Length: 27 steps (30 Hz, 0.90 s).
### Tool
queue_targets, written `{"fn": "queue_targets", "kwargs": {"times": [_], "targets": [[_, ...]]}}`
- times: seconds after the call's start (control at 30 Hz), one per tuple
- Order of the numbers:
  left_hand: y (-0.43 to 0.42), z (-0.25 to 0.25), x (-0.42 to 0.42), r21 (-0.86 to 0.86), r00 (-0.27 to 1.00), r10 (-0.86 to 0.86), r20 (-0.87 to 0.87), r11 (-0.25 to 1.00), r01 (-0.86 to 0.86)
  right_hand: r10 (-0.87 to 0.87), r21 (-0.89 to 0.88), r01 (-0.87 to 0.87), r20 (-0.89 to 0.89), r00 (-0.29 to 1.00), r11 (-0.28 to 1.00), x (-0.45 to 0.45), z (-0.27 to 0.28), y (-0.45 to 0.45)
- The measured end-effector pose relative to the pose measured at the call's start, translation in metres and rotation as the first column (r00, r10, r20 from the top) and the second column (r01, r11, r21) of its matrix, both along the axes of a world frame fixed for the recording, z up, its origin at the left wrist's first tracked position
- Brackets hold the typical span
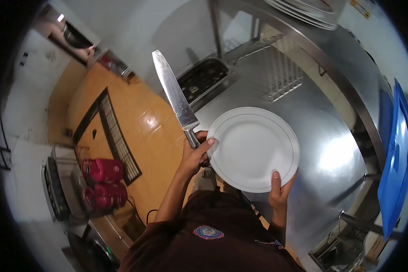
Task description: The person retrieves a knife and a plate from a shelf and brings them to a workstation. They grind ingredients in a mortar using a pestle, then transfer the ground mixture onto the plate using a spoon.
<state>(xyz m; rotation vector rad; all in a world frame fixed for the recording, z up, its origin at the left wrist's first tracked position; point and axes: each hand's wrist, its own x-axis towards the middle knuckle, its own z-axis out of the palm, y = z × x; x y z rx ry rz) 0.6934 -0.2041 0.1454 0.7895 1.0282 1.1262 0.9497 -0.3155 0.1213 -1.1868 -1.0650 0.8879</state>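
A large knife (173, 93) points up and to the left, its handle gripped in my left hand (196, 153). The thumb of that same hand also presses on the left rim of a round white plate (254, 149). My right hand (281, 188) holds the plate's lower right edge, thumb on top and fingers hidden beneath. The plate has a thin grey ring near its rim and nothing on it. It is held above the edge of a steel counter (322, 190).
A dark tray (204, 79) and a wire rack (283, 75) are at the back. Stacked plates (303, 13) stand on a steel shelf at upper right. A blue sheet (396, 158) hangs right. Red gas cylinders (104, 183) stand left on the orange floor.
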Motion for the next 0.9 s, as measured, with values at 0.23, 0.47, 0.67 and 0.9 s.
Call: {"fn": "queue_targets", "kwargs": {"times": [0.23, 0.47, 0.67, 0.9], "targets": [[-0.018, -0.023, -0.059, 0.077, 0.985, 0.175, 0.007, 0.982, -0.175, 0.191, -0.005, -0.197, 0.267, 0.945, 0.980, -0.022, 0.001, 0.028], [-0.016, -0.028, -0.137, 0.161, 0.972, 0.198, 0.125, 0.963, -0.217, 0.288, -0.222, -0.227, 0.301, 0.909, 0.948, -0.102, 0.032, 0.035], [-0.015, -0.011, -0.243, 0.177, 0.942, 0.316, -0.117, 0.940, -0.293, 0.242, -0.082, -0.243, -0.028, 0.970, 0.966, -0.226, 0.014, 0.058], [-0.033, -0.043, -0.376, 0.234, 0.762, 0.563, -0.320, 0.827, -0.512, 0.342, -0.353, -0.525, -0.465, 0.817, 0.775, -0.371, -0.049, 0.085]]}}
